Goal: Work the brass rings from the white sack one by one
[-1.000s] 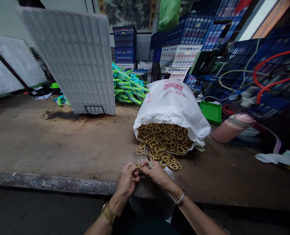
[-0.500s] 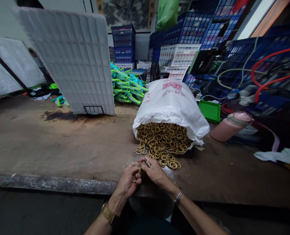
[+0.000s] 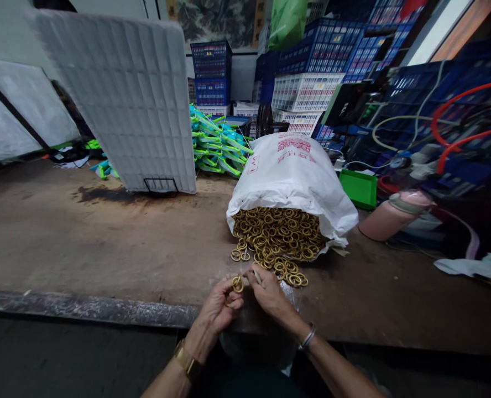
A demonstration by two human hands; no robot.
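My left hand (image 3: 223,304) pinches a brass-coloured ring (image 3: 238,284) between thumb and fingertips, above the table's front edge. Another bit of brass shows lower among its fingers. My right hand (image 3: 269,292) is closed around a slim greyish tool (image 3: 257,276); its kind cannot be made out. The right fingertips are just beside the held ring. Beyond both hands, a white woven sack (image 3: 287,171) lies on its side with its mouth towards me. Many brass rings (image 3: 281,229) fill the mouth and spill onto the table, some close to my right hand.
A white padded panel (image 3: 125,105) stands on the brown table (image 3: 83,243) at left. Behind it lies a pile of green and blue pieces (image 3: 218,146). At right are a green tray (image 3: 357,188), a pink bottle (image 3: 395,214) and red hoses (image 3: 448,121). Crates (image 3: 307,91) are stacked behind.
My right fingertips have drawn slightly away from the left ones. The ring in my left hand now shows more fully. The camera view has shifted a little.
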